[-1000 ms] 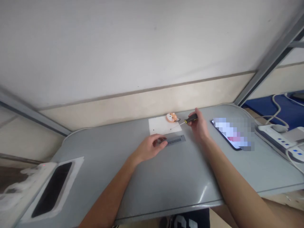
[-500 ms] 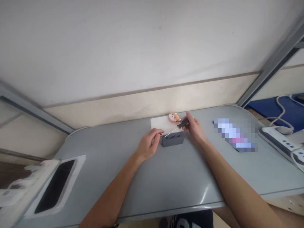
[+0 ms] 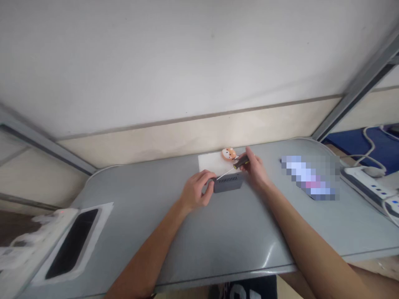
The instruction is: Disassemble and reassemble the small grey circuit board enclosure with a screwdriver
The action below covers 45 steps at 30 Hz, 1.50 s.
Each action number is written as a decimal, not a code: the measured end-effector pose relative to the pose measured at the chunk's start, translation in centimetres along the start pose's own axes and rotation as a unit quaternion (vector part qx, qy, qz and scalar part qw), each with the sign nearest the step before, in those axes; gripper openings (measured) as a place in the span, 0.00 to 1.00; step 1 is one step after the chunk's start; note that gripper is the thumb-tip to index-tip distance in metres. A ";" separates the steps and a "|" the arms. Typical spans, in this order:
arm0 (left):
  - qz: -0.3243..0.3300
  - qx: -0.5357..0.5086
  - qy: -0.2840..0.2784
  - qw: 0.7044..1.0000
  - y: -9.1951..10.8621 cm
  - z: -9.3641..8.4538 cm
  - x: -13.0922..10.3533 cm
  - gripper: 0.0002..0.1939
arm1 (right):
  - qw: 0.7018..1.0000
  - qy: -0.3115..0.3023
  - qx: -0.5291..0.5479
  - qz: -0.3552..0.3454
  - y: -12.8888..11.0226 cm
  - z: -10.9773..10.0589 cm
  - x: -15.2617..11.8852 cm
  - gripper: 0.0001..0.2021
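A dark grey, slotted rectangular box [image 3: 229, 185] extends lengthwise rightward from the left hand [image 3: 196, 190], which pinches its left end, while the right hand [image 3: 255, 168] grips a black-and-yellow-handled screwdriver [image 3: 239, 164] whose thin metal shaft slants down leftward toward the left hand

Pale wall [image 3: 187, 62] behind grey table [image 3: 237, 232]

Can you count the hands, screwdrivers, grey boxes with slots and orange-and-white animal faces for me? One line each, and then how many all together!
Hands: 2, the left hand and the right hand
Screwdriver: 1
Grey box with slots: 1
Orange-and-white animal face: 1
Total: 5
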<state>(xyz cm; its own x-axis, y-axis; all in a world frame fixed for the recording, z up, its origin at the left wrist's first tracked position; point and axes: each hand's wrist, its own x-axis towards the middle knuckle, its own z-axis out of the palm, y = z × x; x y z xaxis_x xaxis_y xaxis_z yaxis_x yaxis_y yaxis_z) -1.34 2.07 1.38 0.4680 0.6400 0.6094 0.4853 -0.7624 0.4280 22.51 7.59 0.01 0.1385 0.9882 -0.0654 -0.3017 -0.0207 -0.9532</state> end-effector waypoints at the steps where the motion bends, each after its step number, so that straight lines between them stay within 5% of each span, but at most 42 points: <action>1: 0.006 0.003 0.006 1.000 0.0 0.0 0.0 0.10 | 1.000 0.002 0.002 0.001 0.1 0.0 0.1 0.28; 11: 0.067 0.055 0.032 0.996 -0.4 0.0 0.2 0.12 | 1.000 0.004 0.016 -0.002 -0.1 -0.2 0.1 0.27; 16: 0.081 0.122 0.101 0.984 -0.1 -0.1 -0.1 0.14 | 0.998 0.058 -0.020 -0.033 0.1 0.3 -0.2 0.28; 23: -0.063 0.098 0.217 0.969 -1.6 -0.6 0.1 0.13 | 0.981 -0.049 -0.175 -0.070 0.0 1.3 -1.6 0.27; 31: -0.088 0.022 0.112 0.990 -1.7 0.2 -0.2 0.10 | 0.971 -0.093 -0.209 -0.067 0.2 0.9 -1.5 0.28; 35: -0.094 0.056 0.121 0.987 -2.0 0.3 -0.3 0.10 | 0.973 -0.095 -0.201 -0.067 0.1 1.0 -1.5 0.28; 40: -0.134 0.097 0.122 0.979 -3.3 0.1 -0.3 0.08 | 0.991 -0.030 -0.117 -0.064 0.2 0.5 -0.9 0.28; 45: -0.058 0.067 0.107 0.990 -1.1 0.4 0.1 0.09 | 0.996 0.067 0.005 -0.052 -0.3 -1.2 0.7 0.27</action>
<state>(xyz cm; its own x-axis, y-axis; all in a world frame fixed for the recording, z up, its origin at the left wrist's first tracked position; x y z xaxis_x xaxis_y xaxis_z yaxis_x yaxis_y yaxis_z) -1.57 3.01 0.73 0.2433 0.6768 0.6948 0.6274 -0.6561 0.4194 23.87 8.10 -0.12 0.2934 0.9560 -0.0058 -0.2878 0.0826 -0.9541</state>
